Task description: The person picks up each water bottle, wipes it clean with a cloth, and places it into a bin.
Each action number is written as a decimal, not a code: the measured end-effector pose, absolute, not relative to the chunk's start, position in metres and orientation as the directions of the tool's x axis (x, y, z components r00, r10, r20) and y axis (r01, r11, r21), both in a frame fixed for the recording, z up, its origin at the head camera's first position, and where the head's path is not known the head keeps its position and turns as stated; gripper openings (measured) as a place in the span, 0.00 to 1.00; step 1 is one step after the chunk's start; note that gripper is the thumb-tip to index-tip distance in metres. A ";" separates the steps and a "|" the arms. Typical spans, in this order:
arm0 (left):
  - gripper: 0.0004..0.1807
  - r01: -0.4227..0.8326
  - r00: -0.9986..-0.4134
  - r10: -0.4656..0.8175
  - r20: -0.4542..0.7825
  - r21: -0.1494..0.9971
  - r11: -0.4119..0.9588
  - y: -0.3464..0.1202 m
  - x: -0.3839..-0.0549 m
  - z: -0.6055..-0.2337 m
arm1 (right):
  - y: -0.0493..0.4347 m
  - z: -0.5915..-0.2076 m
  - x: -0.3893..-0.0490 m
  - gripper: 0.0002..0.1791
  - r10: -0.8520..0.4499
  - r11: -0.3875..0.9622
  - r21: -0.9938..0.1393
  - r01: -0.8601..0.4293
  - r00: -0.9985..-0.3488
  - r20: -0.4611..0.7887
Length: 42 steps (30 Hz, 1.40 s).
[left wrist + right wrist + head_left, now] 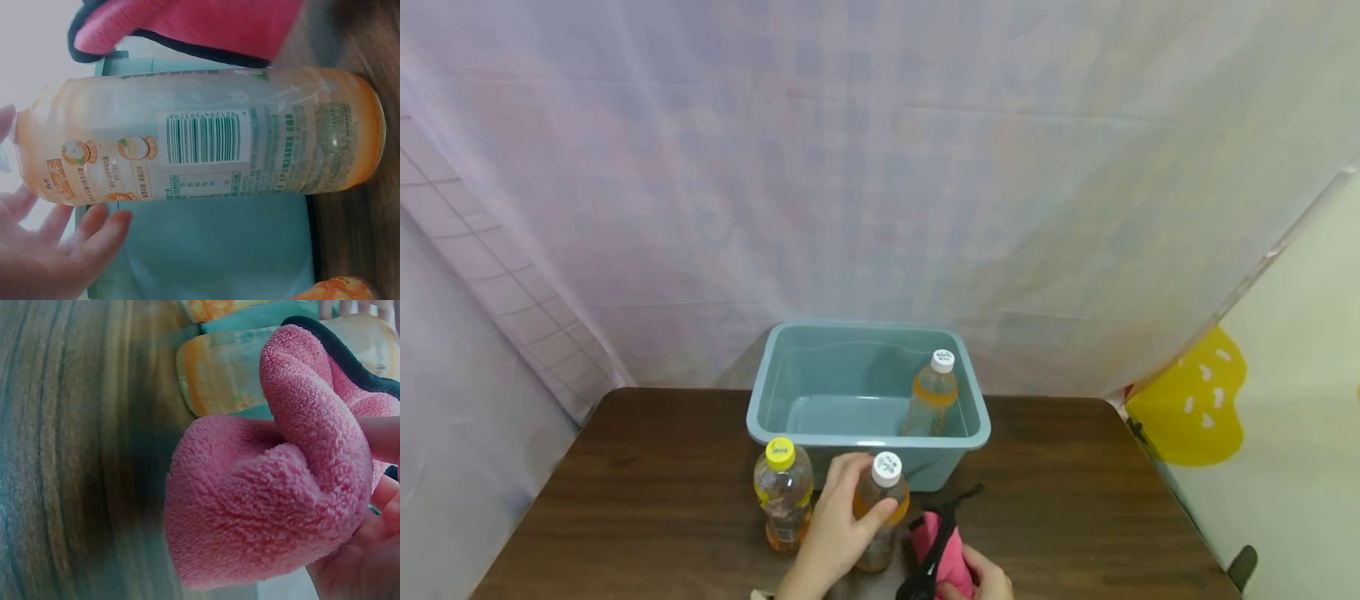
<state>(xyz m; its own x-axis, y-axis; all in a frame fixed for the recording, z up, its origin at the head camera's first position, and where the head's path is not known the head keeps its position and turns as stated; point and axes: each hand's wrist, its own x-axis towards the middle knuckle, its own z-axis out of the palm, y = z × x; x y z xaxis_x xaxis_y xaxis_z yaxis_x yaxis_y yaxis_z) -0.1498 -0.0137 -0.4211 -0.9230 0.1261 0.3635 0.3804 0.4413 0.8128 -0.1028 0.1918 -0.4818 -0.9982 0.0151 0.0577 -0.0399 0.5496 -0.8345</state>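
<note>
My left hand [842,525] grips a clear bottle [206,134] with a white cap near its neck, thumb on the near side and fingers behind. The bottle stands upright on the table in front of the bin; its label has orange bands, a barcode and small print. My right hand [988,579] holds a bunched pink cloth [269,500] with black edging, just right of that bottle. The cloth is fluffy and folded over on itself in the right wrist view. Left of my left hand stands a bottle with a yellow cap [783,492] and some amber liquid inside.
A blue-green plastic bin [868,441] sits at the back of the dark wooden table [655,492]. Inside it, on the right, leans another white-capped bottle [934,396] with an orange band. Pale curtains [865,167] hang behind the table.
</note>
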 end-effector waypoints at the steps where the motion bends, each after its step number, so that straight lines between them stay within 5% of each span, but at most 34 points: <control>1: 0.25 0.383 -0.922 0.127 0.366 0.813 0.439 -0.014 -0.150 -0.421 | 0.193 -0.480 -0.102 0.24 0.016 0.538 -0.842 -0.037 -0.998 0.054; 5: 0.25 0.387 -0.921 0.146 0.361 0.806 0.447 -0.016 -0.150 -0.420 | 0.195 -0.472 -0.099 0.22 0.046 0.493 -0.870 -0.036 -0.997 0.067; 14: 0.23 0.465 -0.885 0.211 0.415 0.770 0.437 -0.022 -0.152 -0.420 | 0.185 -0.442 -0.105 0.18 0.103 0.376 -0.881 -0.287 -0.932 0.347; 26: 0.19 0.449 -0.894 0.182 0.410 0.818 0.361 -0.021 -0.149 -0.425 | 0.157 -0.400 -0.131 0.20 0.007 0.333 -0.869 -0.365 -0.921 0.389; 42: 0.18 0.506 -0.854 0.149 0.498 0.734 0.452 -0.015 -0.149 -0.428 | 0.147 -0.415 -0.138 0.23 -0.011 0.431 -0.830 -0.354 -0.922 0.387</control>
<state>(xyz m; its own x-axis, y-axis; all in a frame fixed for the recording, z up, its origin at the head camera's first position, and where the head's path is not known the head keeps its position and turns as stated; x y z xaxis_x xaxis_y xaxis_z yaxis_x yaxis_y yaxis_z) -0.1488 -0.0153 -0.4277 -0.8544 0.1485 0.4980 0.5065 0.4525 0.7340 -0.1376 0.1468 -0.4147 -0.9220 -0.0108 0.3872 -0.3537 0.4307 -0.8303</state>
